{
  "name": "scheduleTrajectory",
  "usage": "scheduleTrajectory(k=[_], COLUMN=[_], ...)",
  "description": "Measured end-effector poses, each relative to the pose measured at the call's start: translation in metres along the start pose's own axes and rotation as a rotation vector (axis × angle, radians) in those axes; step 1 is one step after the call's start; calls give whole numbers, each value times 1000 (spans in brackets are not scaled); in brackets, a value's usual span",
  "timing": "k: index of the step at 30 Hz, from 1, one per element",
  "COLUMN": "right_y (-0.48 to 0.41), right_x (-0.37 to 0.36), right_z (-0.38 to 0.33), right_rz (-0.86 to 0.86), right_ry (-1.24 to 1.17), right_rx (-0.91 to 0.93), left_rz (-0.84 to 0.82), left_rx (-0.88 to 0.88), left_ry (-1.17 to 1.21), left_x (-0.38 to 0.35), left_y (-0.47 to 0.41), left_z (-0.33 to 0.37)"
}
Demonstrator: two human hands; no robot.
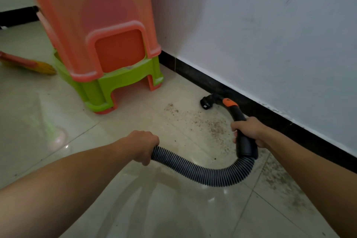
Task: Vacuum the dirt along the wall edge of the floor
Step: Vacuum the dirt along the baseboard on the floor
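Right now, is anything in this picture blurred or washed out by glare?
Head view: the orange stool is blurred at upper left; small glare spots shine on the floor tiles; the nozzle, handle and hose look sharp.

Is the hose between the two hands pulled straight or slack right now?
Slack. The ribbed hose curves in a U-shaped loop from the left hand round to the black handle gripped by the right hand.

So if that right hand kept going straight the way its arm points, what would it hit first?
Probably the stacked plastic stools: the right hand, gripping the vacuum handle, aims across the dirt toward them. Depth is hard to judge.
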State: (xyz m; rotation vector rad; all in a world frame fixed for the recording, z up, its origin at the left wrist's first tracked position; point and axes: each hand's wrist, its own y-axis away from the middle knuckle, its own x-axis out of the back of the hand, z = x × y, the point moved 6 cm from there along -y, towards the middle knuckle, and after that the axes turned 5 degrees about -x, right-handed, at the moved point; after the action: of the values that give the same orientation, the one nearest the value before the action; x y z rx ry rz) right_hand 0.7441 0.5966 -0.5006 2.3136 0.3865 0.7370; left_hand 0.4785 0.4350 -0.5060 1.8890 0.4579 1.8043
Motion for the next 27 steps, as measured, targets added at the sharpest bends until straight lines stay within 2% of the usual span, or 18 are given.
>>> scheduleTrajectory(k=[2,7,15,19,24,27], right_y=[6,3,30,27,28,16], right_x=[-8,1,-29,-29,-57,-62], right_z=[-2,-1,7,6,-3,-8], right_rz=[-30,38,-135,-85,-150,-86], right_ry=[14,-17,150,118,203,136], right_rx=[8,23,9,26,57,57], left_rz=[-12,-7,-82,-79,-101,-101], left_rx=[9,7,4,18,17,49], left_ry=[-20,-29,-66,-70,-84,-68], left_x=[-1,4,-7,-8,-19,-24], left_y=[5,12,24,26,32,37], left_z=[0,7,9,6,-1,-12])
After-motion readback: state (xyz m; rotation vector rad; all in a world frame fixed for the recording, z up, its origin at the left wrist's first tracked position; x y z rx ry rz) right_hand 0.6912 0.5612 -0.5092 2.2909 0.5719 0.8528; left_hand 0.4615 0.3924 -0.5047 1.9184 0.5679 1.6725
